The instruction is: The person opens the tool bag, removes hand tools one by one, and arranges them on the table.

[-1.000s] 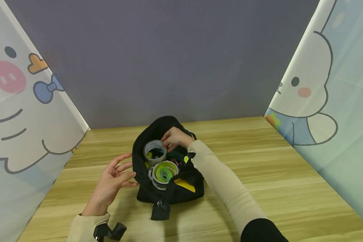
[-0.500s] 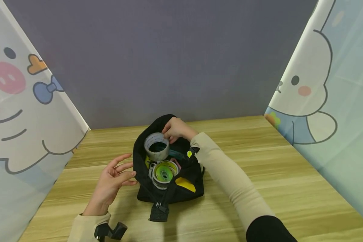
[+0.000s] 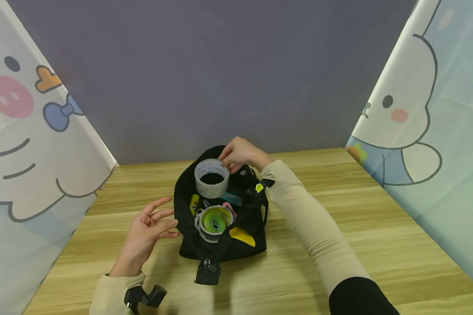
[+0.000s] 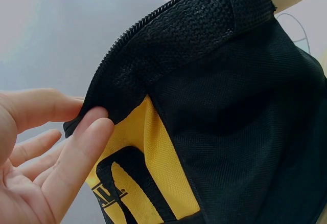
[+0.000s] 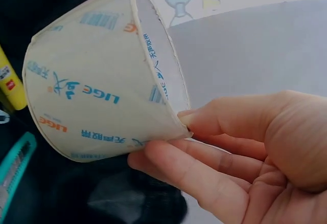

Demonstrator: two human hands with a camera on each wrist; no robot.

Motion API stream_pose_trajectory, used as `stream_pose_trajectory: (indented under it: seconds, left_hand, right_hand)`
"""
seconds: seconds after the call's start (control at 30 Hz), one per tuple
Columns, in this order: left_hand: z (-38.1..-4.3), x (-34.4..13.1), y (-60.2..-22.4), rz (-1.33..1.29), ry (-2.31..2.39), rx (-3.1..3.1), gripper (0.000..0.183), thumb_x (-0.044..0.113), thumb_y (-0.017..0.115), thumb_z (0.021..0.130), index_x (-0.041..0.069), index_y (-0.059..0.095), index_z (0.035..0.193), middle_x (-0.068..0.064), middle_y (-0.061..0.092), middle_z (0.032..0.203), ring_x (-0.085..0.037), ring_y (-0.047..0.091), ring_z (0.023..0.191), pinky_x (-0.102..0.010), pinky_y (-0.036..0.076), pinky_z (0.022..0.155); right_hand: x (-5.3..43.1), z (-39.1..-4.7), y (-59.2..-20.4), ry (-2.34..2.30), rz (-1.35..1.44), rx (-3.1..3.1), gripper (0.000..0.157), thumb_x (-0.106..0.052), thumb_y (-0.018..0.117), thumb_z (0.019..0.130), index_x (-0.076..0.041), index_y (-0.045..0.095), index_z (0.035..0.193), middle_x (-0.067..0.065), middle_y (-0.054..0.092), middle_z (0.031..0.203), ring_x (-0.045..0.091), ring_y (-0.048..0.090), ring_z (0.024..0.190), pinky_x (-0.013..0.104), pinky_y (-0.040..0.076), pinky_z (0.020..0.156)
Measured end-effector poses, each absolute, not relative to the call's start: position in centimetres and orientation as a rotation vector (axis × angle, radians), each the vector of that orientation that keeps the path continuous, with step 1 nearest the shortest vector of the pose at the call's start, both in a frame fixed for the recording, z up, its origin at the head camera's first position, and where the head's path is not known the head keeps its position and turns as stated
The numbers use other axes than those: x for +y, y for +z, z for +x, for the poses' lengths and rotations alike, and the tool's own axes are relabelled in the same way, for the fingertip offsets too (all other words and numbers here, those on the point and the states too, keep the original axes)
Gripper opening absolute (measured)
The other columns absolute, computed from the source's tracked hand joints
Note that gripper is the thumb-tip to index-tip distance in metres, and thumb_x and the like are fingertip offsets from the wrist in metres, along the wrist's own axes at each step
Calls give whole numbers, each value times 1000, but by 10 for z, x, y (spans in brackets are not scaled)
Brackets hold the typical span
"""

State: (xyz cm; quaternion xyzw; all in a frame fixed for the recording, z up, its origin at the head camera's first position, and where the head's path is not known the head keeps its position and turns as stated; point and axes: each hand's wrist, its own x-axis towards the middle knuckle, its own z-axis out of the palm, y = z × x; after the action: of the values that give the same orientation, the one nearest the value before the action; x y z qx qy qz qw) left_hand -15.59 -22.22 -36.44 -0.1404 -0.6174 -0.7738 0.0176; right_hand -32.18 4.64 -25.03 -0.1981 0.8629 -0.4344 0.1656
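Directions by clock face about the bag's centre, head view; black bag (image 3: 236, 254) unzipped on the wood-grain table (image 3: 339, 210); right hand (image 3: 242, 154) at 1 o'clock, thumb and fingers pinching the near edge of a wide clear tape roll (image 3: 212, 190), other fingers loosely bent; roll at 11 to 12 o'clock, over the bag's mouth, its open end tipped up, blue and orange LIGE print on its side; whether it touches the bag, cannot tell; left hand (image 3: 143, 232) at 8 to 9 o'clock, partly open, thumb and finger pinching the zippered rim; inside the bag: second roll (image 3: 210, 238) at 7 o'clock with a green disc (image 3: 214, 222) within it, yellow tube (image 3: 194, 204) at 9, teal item (image 3: 232, 199) at 2, pink item (image 3: 229, 208) near the centre; yellow patch (image 3: 242, 236) on the bag at 5 o'clock
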Motion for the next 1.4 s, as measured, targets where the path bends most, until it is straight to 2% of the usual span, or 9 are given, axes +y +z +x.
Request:
stream_pose_trajectory:
  seconds: [0.2,0.33,0.53,0.87,0.93,1.17,1.4]
  left_hand:
    - [-156,-223,-364,-442,-2418,-1905,54,-18,59,89,14,56,132,-2,72,107,-16,72,78,-33,62,61]
    - [-155,-222,-363,-422,-2413,-1910,55,-19,59,89,18,59,129,-3,72,106,-17,72,78,-34,62,61]
    - [-156,-223,-363,-426,-2415,-1903,53,-18,60,88,12,56,132,-3,72,106,-17,72,78,-33,62,61]
    - [-157,-224,-363,-429,-2414,-1933,54,-16,61,89,22,59,128,0,72,107,-16,72,78,-33,62,63]
    - [-156,-223,-363,-423,-2414,-1932,54,-16,61,89,21,59,128,0,72,107,-16,72,79,-33,62,62]
    - [-156,-222,-362,-400,-2415,-1923,53,-17,61,89,8,53,135,-2,72,107,-16,72,79,-33,62,62]
    - [-156,-223,-362,-409,-2408,-1927,53,-17,61,89,9,54,134,-2,72,106,-16,72,77,-34,62,63]
  right_hand:
    - [61,-326,-238,-1268,-526,2469,24,-1,73,88,2,73,112,17,70,109,20,70,73,32,62,67]
    - [71,-329,-231,-1304,-509,2481,22,0,73,88,3,74,110,18,70,109,20,69,71,36,62,70]
    - [86,-330,-222,-1357,-482,2481,23,2,72,88,5,73,110,19,70,108,19,69,67,38,62,71]
    - [116,-335,-215,-1484,-445,2482,25,1,71,89,7,71,113,20,70,105,22,71,71,41,62,72]
    - [122,-337,-214,-1509,-435,2485,26,1,71,89,8,70,114,19,71,103,22,71,73,41,62,71]
    - [146,-345,-215,-1567,-325,2510,28,0,68,91,9,67,117,16,72,97,20,72,75,36,62,69]
    - [166,-351,-227,-1613,-208,2580,30,-3,67,94,10,65,121,20,69,107,15,70,72,31,62,67]
